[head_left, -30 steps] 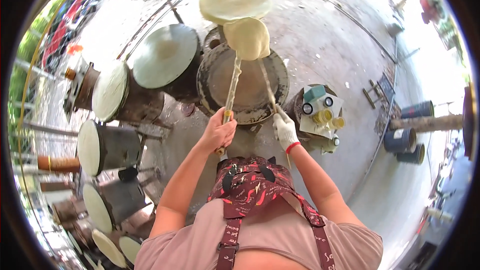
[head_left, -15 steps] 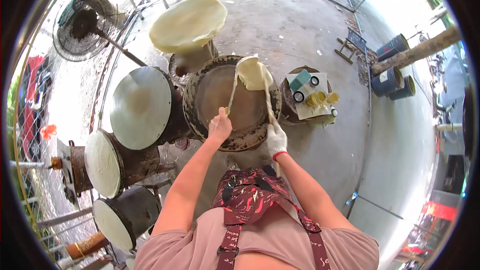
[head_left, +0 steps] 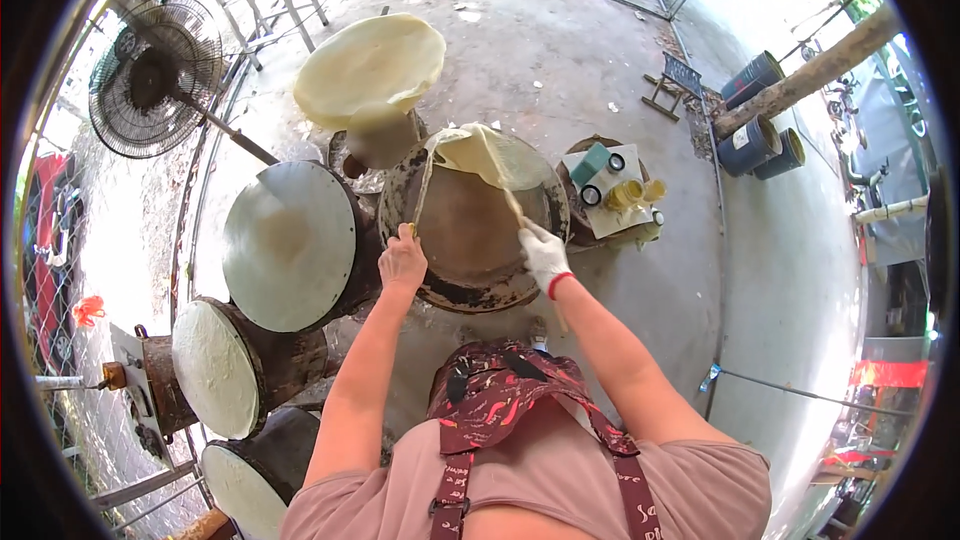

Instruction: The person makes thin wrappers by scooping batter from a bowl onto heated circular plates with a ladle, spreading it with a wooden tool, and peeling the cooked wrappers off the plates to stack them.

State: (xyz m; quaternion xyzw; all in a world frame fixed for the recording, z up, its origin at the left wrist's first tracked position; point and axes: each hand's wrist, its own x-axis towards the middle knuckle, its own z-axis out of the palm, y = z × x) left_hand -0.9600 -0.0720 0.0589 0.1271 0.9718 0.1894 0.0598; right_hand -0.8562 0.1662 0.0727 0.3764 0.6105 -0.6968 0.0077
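Note:
In front of me is a large round pan (head_left: 455, 235) with a worn, blackened rim and a smooth brown surface. A thin cream sheet (head_left: 498, 162), like a pancake, hangs in folds over its far side. My left hand (head_left: 403, 262), bare, is closed around a thin pale stick (head_left: 425, 180) that reaches the sheet's left end. In a white glove with a red cuff, my right hand (head_left: 545, 252) grips a wooden stick (head_left: 513, 205) that meets the sheet's right part. Its tail pokes out below the glove. The sheet partly hides the sticks' far ends.
A round cream sheet (head_left: 370, 70) rests beyond the pan. Pale round tops (head_left: 290, 245) on dark drums line my left, below a standing fan (head_left: 155, 80). At right, a small stand (head_left: 600, 220) bears jars and a teal box. Dark blue buckets (head_left: 750, 145) stand farther right.
The two sticks have spread apart, and the cream sheet now stretches wider toward the left. My left hand has shifted left relative to the pan.

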